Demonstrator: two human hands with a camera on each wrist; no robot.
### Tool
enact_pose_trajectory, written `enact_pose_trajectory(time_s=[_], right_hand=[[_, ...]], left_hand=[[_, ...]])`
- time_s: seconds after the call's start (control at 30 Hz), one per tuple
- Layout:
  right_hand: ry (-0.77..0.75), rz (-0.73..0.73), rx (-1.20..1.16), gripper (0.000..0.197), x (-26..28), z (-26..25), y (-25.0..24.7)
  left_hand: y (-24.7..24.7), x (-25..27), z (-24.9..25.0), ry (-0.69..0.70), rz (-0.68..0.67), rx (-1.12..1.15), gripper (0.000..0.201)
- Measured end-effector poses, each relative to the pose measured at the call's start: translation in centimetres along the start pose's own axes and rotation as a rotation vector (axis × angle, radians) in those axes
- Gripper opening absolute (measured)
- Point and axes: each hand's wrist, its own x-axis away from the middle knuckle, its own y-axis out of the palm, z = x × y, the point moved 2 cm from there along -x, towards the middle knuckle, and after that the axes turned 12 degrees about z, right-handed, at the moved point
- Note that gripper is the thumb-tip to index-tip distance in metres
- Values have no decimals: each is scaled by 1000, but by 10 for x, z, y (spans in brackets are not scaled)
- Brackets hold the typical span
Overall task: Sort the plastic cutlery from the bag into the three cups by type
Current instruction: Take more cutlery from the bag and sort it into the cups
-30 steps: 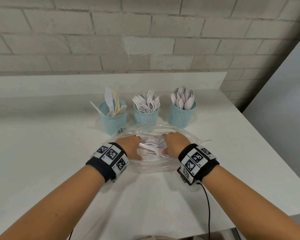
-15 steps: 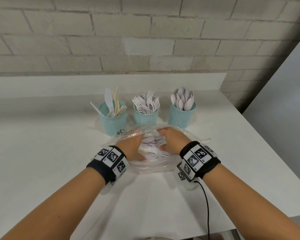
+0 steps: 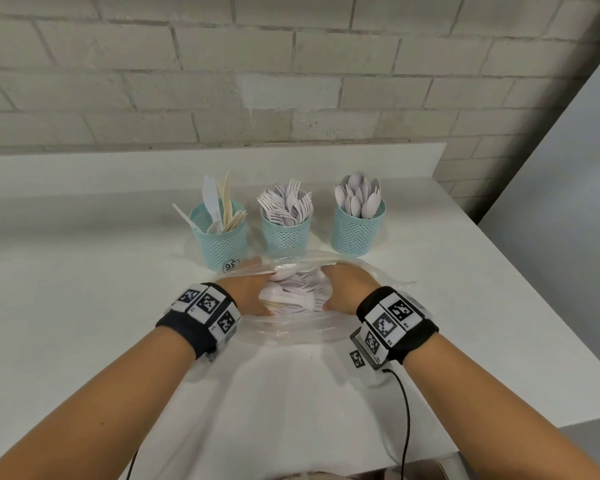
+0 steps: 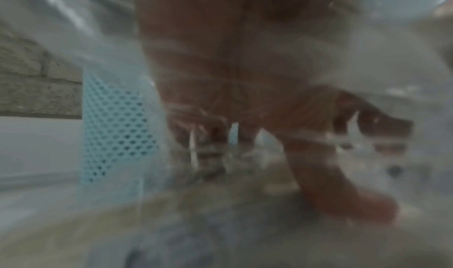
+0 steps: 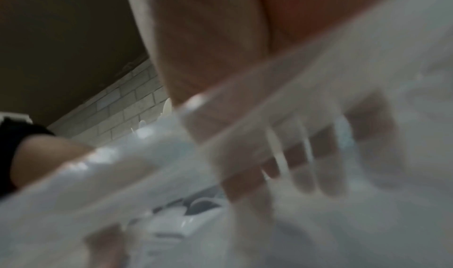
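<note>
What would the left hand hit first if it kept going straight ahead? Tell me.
Likely the left cup, the one with the knives. The left hand, inside the clear bag, points forward at its base, though bag plastic lies between them; depth is unclear.

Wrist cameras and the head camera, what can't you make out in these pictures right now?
- Fingertips of the left hand and right hand: head view, tucked under the clear plastic bag; each hand's grip is unreadable.
- White plastic cutlery in the bag: head view, piled and overlapped; count unclear.
- Left wrist view: blurred by bag film; only the turquoise mesh cup is clear.
- Right wrist view: motion blur; pieces unidentifiable.
</note>
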Motion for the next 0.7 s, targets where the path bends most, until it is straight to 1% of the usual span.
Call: enact_pose_trajectory(time_s=[0.03, 0.1, 0.13, 0.23, 0.33, 0.43, 0.47, 0.53, 0.6, 0.7], right_hand=[[11, -21, 41, 57, 0, 2, 0], [20, -87, 63, 49, 1, 2, 3], [19, -105, 58, 47, 1, 0, 5], [20, -78, -24, 50, -5, -7, 8], [28, -30, -134, 58, -8, -13, 12], [53, -1, -205, 58, -6, -12, 12], [57, -5, -178, 59, -5, -10, 11], [56, -28, -39, 60, -2, -4, 9], [57, -62, 60, 54, 1, -1, 9], [28, -59, 84, 46, 3, -3, 13]], left_hand=[[-5, 4, -1, -17, -20, -14, 59], [-5, 2, -6, -38, -83, -33, 63], [-8, 3, -6, -50, -93, -42, 64], [-11, 3, -4, -3, -101, -38, 56], [-9, 4, -7, 2, -132, -8, 50], [-13, 5, -10, -4, -168, 17, 54], [-13, 4, -10, -14, -178, 18, 54], [-14, 4, -6, -15, -188, 29, 51], [-14, 6, 1, -7, -180, 46, 50], [-12, 4, 11, 30, -147, 83, 52]])
